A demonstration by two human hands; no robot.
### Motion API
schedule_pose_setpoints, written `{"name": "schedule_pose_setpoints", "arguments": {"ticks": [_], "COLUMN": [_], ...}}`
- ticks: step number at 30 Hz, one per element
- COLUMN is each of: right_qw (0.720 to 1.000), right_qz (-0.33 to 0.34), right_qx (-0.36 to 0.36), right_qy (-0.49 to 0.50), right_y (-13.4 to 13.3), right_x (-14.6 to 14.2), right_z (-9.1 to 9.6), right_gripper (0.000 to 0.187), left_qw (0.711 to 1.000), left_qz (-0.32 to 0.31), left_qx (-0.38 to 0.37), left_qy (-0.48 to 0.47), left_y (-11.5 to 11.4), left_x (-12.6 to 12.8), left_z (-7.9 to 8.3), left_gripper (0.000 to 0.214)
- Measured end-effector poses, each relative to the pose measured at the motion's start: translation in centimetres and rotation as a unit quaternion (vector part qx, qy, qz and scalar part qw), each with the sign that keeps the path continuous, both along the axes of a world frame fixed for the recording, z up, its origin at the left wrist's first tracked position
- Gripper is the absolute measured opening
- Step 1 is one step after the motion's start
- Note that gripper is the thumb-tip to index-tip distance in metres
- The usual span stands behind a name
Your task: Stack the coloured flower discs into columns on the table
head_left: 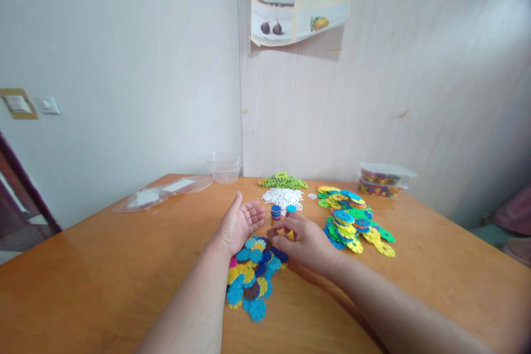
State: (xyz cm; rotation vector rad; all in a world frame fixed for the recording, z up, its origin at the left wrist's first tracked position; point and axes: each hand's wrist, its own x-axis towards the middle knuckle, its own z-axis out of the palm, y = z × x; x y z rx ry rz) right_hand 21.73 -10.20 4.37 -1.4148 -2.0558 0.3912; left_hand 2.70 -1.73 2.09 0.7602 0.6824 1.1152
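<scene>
Left hand [239,225] open, palm up, empty; right hand [305,240] pinching a brown disc [271,233] above one disc pile [254,275]; two short stacks [276,213] behind.

Both forearms bare, reaching forward and converging toward centre. Left hand [239,225] open, palm turned up and inward, fingers loosely spread and slightly curled, thumb up. Right hand [305,240] just beside it, palm down, knuckles up, fingers [286,225] curled in toward thumb in a pinch; contents of pinch unclear. Hands near, not touching.
</scene>
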Motion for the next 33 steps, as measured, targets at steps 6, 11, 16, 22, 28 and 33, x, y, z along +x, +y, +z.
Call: {"name": "schedule_pose_setpoints", "arguments": {"ticks": [6, 11, 16, 22, 28, 33], "right_qw": [0.998, 0.997, 0.996, 0.994, 0.999, 0.996], "right_qz": [-0.062, -0.046, -0.040, -0.061, -0.016, 0.058], "right_qx": [-0.017, -0.047, -0.053, -0.071, -0.028, -0.007], "right_qy": [-0.011, -0.037, -0.053, -0.062, -0.043, -0.070], "right_y": [2.0, 2.6, 2.4, 2.2, 0.8, -1.0], "right_x": [4.1, 5.0, 4.8, 5.0, 2.8, -0.7], "right_z": [-0.1, -0.6, -0.5, -0.2, 0.0, -0.6], "right_gripper": [0.024, 0.025, 0.022, 0.030, 0.022, 0.023], "left_qw": [1.000, 1.000, 1.000, 1.000, 1.000, 1.000], "left_qz": [0.006, 0.004, 0.007, 0.008, 0.006, 0.003], "left_qx": [0.001, 0.002, 0.001, -0.001, 0.007, 0.000], "left_qy": [0.005, 0.004, 0.011, 0.020, 0.016, 0.011], "left_y": [0.0, 0.2, 0.2, 0.2, 0.3, 0.3], "left_x": [0.0, 0.0, 0.0, 0.0, 0.1, 0.2], "left_z": [0.0, -0.1, -0.1, -0.2, -0.2, -0.2], "left_gripper": [0.058, 0.057, 0.055, 0.058, 0.055, 0.055]}}
